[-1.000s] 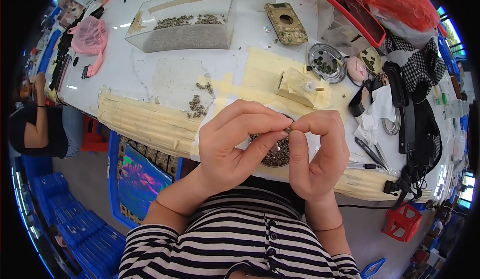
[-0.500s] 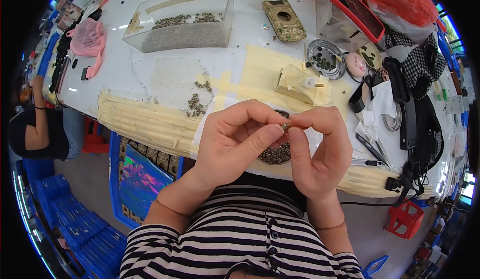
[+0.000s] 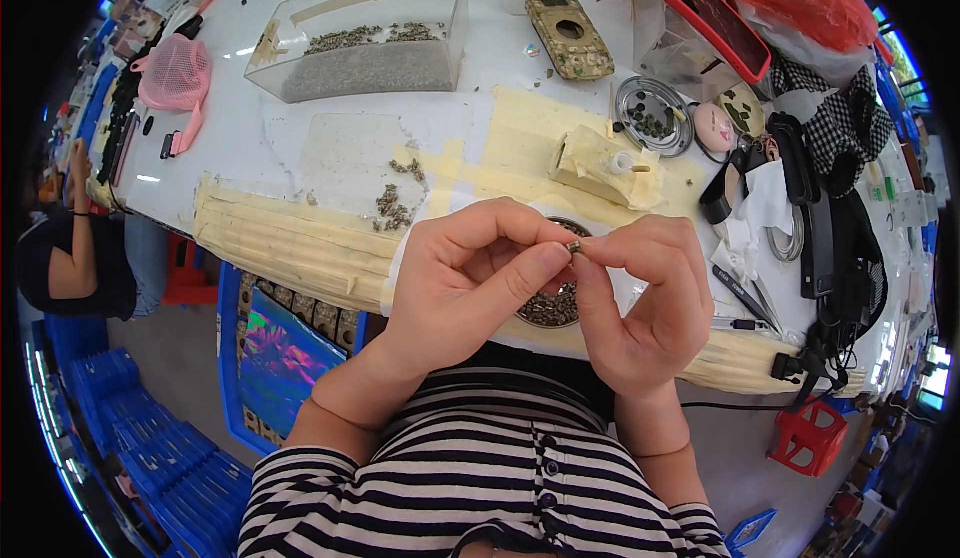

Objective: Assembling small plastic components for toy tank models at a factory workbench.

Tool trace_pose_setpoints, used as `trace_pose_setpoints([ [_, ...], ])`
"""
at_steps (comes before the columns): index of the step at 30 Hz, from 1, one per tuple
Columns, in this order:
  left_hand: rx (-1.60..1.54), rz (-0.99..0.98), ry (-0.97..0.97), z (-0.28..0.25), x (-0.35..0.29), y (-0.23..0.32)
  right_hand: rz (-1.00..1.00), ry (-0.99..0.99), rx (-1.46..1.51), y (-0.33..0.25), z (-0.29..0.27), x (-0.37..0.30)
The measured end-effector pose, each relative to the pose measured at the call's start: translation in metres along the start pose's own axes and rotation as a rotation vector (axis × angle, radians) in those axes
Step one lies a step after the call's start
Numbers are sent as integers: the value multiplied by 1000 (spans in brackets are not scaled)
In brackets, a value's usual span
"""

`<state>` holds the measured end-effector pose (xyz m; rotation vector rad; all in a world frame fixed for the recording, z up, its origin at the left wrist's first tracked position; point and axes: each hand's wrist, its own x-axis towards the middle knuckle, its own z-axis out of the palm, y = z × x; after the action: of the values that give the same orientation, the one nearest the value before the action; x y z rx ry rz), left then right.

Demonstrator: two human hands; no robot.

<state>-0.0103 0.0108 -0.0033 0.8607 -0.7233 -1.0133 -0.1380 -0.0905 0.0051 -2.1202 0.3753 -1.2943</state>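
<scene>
My left hand [image 3: 470,283] and my right hand [image 3: 645,298] meet at the fingertips above the table's near edge. Between both thumbs and forefingers I pinch one tiny metallic part [image 3: 573,246]; its exact kind is too small to make out. Directly below my hands stands a round dish [image 3: 553,322], partly hidden by them and filled with many small dark metallic parts. Just beyond lies a block wrapped in yellowish tape [image 3: 600,170], with a small white cap-like piece on top. Small heaps of similar parts [image 3: 392,208] lie on the table left of my hands.
A clear box [image 3: 370,78] with small parts stands at the back left, near a pink mesh strainer [image 3: 175,76]. Further right are a camouflage-patterned case [image 3: 570,40], a round metal dish [image 3: 652,118] with green pieces, tweezers [image 3: 745,298] and black straps. Another person [image 3: 75,258] sits at the far left.
My right hand has shifted slightly to the right and its fingers have moved a little on the tiny part, which now shows more clearly. My left hand stays almost still.
</scene>
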Motion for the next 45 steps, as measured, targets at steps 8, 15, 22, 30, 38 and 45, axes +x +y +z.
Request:
trace_pose_setpoints([
  [8, -57, -21, -50, -5, 1, 5, 4, -8, 23, -1, 1, -1],
  [15, 281, 159, 92, 2, 1, 4, -1, 4, -10, 2, 3, -1],
  [22, 878, 609, 121, -3, 6, 6, 10, -20, 1, 1, 2, 0],
  [30, 895, 658, 120, -2, 6, 3, 95, -69, 98, 1, 1, -1],
  [38, 780, 606, 119, -4, 5, -1, 154, -114, 203, 2, -3, -1],
  [45, 979, 715, 145, -4, 6, 1, 151, -97, 170, 0, -2, -1],
])
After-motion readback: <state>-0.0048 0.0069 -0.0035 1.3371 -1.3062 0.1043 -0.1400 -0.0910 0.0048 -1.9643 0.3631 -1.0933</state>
